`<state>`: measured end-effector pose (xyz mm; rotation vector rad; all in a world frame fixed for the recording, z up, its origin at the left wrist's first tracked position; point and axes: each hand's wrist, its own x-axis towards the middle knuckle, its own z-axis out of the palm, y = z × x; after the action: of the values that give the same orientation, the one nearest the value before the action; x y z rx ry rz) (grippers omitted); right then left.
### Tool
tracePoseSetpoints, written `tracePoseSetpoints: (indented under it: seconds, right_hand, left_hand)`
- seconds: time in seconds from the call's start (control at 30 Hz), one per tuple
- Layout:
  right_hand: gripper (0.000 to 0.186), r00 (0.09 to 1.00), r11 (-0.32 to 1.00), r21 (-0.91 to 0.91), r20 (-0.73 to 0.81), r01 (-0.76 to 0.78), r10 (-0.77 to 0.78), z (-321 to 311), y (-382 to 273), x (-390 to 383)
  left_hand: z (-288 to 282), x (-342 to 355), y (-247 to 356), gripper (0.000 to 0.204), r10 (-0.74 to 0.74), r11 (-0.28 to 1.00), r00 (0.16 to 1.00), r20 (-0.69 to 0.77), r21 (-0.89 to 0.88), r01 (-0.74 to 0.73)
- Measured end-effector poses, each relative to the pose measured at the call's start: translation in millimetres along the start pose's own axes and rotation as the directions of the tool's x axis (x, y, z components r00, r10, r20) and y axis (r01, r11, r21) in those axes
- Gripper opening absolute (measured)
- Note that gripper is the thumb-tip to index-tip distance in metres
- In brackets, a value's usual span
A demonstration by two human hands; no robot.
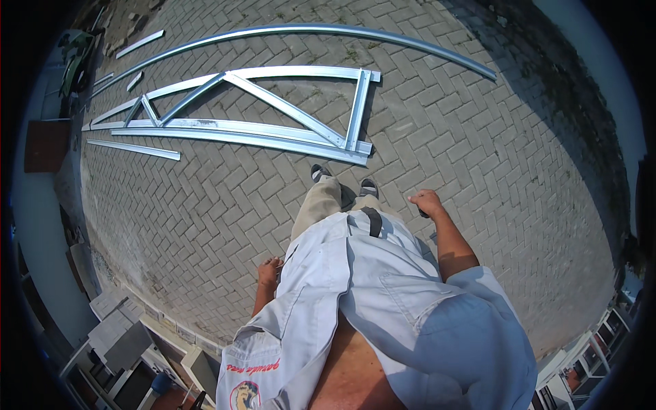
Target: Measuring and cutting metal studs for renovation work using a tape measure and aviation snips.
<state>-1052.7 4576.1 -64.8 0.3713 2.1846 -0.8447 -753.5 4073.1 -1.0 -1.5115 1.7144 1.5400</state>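
Observation:
A silver metal truss [273, 109] with diagonal braces lies flat on the pavers beyond my sandalled feet [367, 188]. A long curved silver channel [294, 31] lies beyond it, and a separate straight piece [133, 149] lies to its near left. My right hand [425, 203] hangs beside my hip, its fingers closed on a small dark object I cannot make out. My left hand [270, 272] hangs low by my shirt at the left, fingers curled, with what they hold, if anything, too small to name.
Short metal offcuts [140, 42] lie at the far upper left, near a green vehicle or machine [75, 58]. A pale wall runs along the right beside a shaded strip [512, 34]. Stacked grey blocks [116, 328] and other clutter line the lower left edge.

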Motion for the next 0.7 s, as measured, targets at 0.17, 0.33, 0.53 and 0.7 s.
tracePoseSetpoints:
  seconds: [0.17,0.33,0.53,0.7]
  right_hand:
    - [0.043,0.987,0.923,-0.385,0.135,-0.03,0.089,55.6,7.2,-20.0]
    - [0.032,0.94,0.929,-0.253,0.14,-0.271,0.312,98.4,-31.1,-27.4]
    - [0.036,0.921,0.782,-0.52,0.35,0.345,-0.173,169.7,-138.1,34.8]
    - [0.028,0.963,0.902,-0.39,0.252,0.187,-0.091,229.7,-318.6,65.8]
  left_hand:
    - [-22.3,25.3,26.6,0.019,-0.126,0.992,0.99,0.068,0.033,0.124]
    - [-80.9,65.8,51.5,0.014,-0.156,0.962,0.988,-0.005,-0.226,0.151]
    - [-215.5,106.3,81.9,0.02,-0.019,0.932,0.979,-0.202,-0.357,-0.056]
    - [-304.4,123.2,93.8,0.035,0.07,0.914,0.914,-0.4,-0.342,-0.22]
